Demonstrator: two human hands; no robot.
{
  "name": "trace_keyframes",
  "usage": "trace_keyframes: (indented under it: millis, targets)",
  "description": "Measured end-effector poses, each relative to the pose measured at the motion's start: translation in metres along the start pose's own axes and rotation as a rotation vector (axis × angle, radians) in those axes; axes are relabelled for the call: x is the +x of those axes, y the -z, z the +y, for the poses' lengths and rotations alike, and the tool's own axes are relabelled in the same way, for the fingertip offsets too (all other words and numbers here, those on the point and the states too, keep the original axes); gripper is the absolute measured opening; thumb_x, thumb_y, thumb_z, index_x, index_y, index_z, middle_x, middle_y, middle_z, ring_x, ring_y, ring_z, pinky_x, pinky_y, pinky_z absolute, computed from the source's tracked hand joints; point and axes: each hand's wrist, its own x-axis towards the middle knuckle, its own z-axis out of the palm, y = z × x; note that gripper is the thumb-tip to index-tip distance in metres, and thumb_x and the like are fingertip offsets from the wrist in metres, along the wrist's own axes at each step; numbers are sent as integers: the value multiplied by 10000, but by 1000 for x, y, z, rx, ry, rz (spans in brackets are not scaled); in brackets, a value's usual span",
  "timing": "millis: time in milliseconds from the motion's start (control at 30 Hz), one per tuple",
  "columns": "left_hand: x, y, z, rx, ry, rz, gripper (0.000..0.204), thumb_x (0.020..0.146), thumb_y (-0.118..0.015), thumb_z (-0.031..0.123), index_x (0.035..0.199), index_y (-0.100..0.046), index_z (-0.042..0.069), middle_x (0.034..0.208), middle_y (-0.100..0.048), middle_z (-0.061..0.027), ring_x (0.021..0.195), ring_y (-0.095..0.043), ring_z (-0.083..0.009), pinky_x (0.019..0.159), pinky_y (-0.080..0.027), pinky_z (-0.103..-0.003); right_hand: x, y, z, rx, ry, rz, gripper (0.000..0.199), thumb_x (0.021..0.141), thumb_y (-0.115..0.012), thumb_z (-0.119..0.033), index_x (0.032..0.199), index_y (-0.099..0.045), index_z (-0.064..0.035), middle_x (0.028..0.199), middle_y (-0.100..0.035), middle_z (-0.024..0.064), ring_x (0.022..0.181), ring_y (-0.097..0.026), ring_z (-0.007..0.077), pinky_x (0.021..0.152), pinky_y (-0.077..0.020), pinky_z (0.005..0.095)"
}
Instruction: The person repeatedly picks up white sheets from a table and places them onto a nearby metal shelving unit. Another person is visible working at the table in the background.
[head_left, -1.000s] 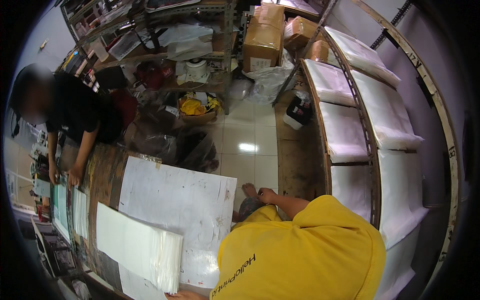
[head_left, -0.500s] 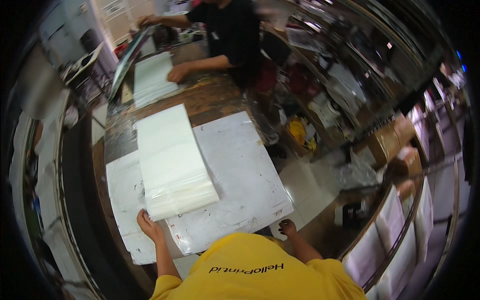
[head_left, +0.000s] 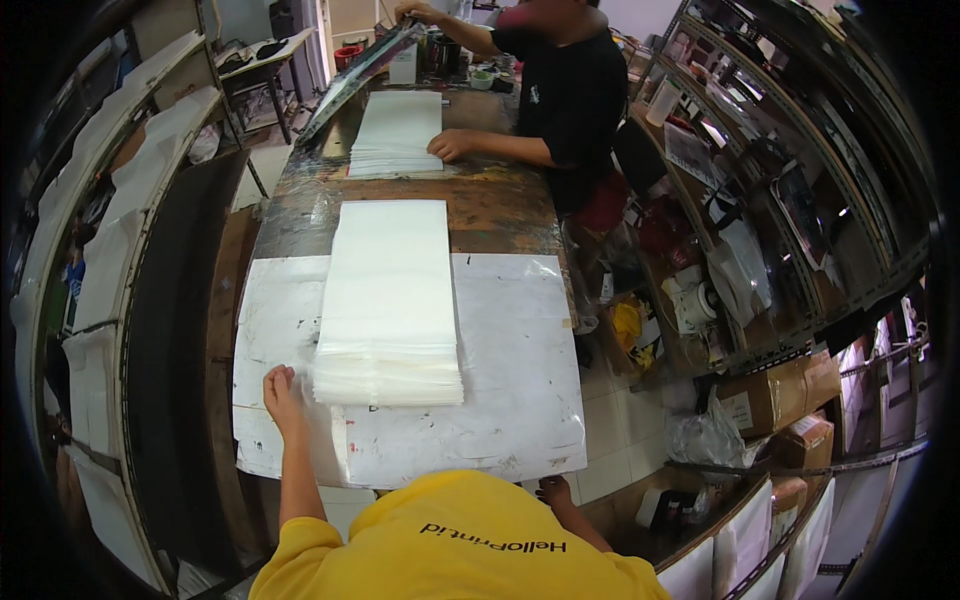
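A tall stack of white paper sheets or bags [head_left: 388,290] lies lengthwise on the white, stained cover sheet [head_left: 520,380] of the table, its near edges fanned in layers. Beside the stack's near left corner, apart from it, my left hand [head_left: 281,393] hovers over the cover, fingers curled together with nothing visible in them. Low at the table's near right edge is my right hand [head_left: 553,490], partly in shadow, its fingers loosely apart and holding nothing I can see.
Across the table a person in black [head_left: 575,100] holds up a tilted flat frame [head_left: 360,82] with one hand, the other touching a second white stack [head_left: 397,130]. Metal shelving [head_left: 800,220] stands at the right, with cardboard boxes [head_left: 780,395]. A long dark panel [head_left: 175,370] stands left.
The view has turned and straightened, so the table sits further right. My left hand has moved away from the stack's near corner. The right hand is lower, by the table edge.
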Motion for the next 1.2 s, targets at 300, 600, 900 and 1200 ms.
trace_keyframes:
  millis: [300, 600, 900, 1200]
  targets:
    - [28, -32, 56, -136, 44, -164, 223, 1008, -528, 195, 1072, -617, 1, 933, -633, -60, 850, -605, -134, 839, -514, -283, -14, 1, -6, 82, 19, 37, 323, 902, -640, -143, 1162, -541, 22, 887, -640, 133, 729, -695, 257, 582, -564, 368]
    - [31, -96, 109, 290, -342, -591, 226, 973, -568, 129, 1111, -607, -46, 939, -662, -83, 862, -612, -153, 821, -483, -271, -22, 3, 13, 49, 7, 52, 315, 908, -636, -129, 1187, -554, -9, 951, -641, 130, 750, -696, 261, 613, -573, 366]
    - [81, -161, 87, 908, -871, -634, 425, 820, -688, 94, 1222, -569, 22, 1254, -556, -194, 1149, -550, -358, 939, -483, -432, -21, 7, 23, 38, 36, 70, 320, 920, -625, -138, 1200, -545, -7, 968, -647, 139, 770, -696, 261, 635, -574, 367]
    - [138, -185, 40, 1337, -882, -822, 236, 854, -605, 118, 1081, -637, 61, 1094, -656, -128, 1055, -610, -300, 872, -495, -452, -68, 13, 5, 108, -34, 148, 339, 926, -607, -134, 1208, -532, 39, 1000, -642, 170, 809, -691, 274, 678, -570, 376]
